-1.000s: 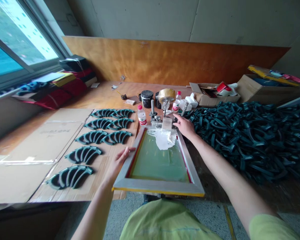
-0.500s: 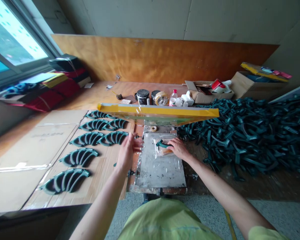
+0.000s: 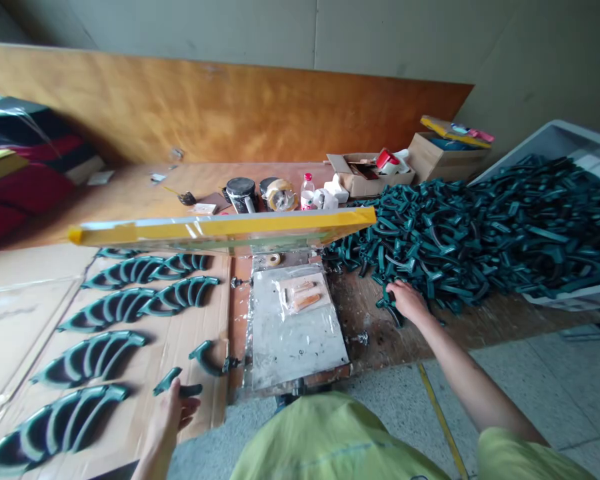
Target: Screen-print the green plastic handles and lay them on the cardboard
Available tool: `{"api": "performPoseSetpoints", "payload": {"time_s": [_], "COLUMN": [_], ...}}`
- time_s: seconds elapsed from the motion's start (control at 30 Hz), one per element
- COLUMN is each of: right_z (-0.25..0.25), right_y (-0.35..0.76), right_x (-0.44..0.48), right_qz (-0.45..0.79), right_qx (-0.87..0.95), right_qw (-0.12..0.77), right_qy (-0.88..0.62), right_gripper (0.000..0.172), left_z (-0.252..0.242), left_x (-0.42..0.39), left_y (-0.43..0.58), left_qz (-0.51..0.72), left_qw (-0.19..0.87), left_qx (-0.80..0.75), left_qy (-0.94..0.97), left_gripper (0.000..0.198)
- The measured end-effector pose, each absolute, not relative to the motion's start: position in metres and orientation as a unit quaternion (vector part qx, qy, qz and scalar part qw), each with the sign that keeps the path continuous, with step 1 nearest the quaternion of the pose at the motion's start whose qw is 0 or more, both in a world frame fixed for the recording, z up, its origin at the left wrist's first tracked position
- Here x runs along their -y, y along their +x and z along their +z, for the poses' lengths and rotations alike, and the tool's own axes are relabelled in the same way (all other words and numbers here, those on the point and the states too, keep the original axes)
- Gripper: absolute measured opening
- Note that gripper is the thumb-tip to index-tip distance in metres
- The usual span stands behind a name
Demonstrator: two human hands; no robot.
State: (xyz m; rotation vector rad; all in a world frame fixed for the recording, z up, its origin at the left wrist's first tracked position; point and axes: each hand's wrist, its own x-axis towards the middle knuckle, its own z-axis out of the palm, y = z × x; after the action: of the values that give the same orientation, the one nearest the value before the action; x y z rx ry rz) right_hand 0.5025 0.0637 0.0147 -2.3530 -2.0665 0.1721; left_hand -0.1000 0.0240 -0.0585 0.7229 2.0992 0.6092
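Note:
Low on the left, my left hand [image 3: 173, 410] is closed around a dark green curved plastic handle [image 3: 167, 381], above the cardboard. Another loose green handle [image 3: 206, 358] lies just beyond it on the cardboard sheet [image 3: 190, 340]. My right hand [image 3: 407, 300] is at the near left edge of a big heap of the same green handles [image 3: 440, 227]. Its fingers are closed on a green handle [image 3: 387, 299] there. Between the hands lies a grey metal plate [image 3: 293, 347] carrying a small fixture [image 3: 305, 295] under clear film, with no handle on it.
A yellow-taped frame [image 3: 220, 229] stands raised over the plate's far end. Nested rows of handles [image 3: 87, 360] lie on the cardboard at left. Behind are black tubs [image 3: 241, 193], tape rolls, a red-capped bottle [image 3: 307, 192] and cartons [image 3: 375, 183]. A white crate [image 3: 555, 303] holds more handles at right.
My left hand has come down and nearer, with a green handle in it. My right hand has left the fixture for the heap. The view has turned right.

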Motion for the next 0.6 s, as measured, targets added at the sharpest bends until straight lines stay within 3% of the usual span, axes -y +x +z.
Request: {"api": "performPoseSetpoints", "payload": {"time_s": [0.07,0.17,0.33,0.4,0.47,0.6], "right_z": [0.007,0.001,0.021,0.028,0.027,0.01], "right_y": [0.536,0.548,0.489,0.443,0.395,0.326], "right_x": [-0.051,-0.047,-0.092,-0.114,-0.133,-0.153], "right_qz": [0.072,0.077,0.151,0.216,0.252,0.223], "right_qx": [0.651,0.658,0.649,0.684,0.734,0.803], "right_qw": [-0.042,-0.027,0.186,0.277,0.314,0.275], "right_qy": [-0.755,-0.748,-0.722,-0.64,-0.547,-0.48], "right_gripper": [0.037,0.026,0.018,0.023,0.03,0.024], "left_z": [-0.073,-0.072,-0.019,0.016,0.056,0.135], "left_x": [-0.021,-0.026,-0.062,-0.087,-0.114,-0.158], "left_y": [-0.108,-0.101,-0.085,-0.072,-0.049,0.004], "left_qz": [0.192,0.123,0.073,0.154,0.292,0.559], "left_qw": [0.451,0.469,0.398,0.385,0.379,0.411], "left_qx": [-0.827,-0.817,-0.801,-0.778,-0.734,-0.56], "left_qy": [0.275,0.313,0.441,0.471,0.482,0.452], "left_gripper": [0.05,0.053,0.051,0.055,0.057,0.054]}}
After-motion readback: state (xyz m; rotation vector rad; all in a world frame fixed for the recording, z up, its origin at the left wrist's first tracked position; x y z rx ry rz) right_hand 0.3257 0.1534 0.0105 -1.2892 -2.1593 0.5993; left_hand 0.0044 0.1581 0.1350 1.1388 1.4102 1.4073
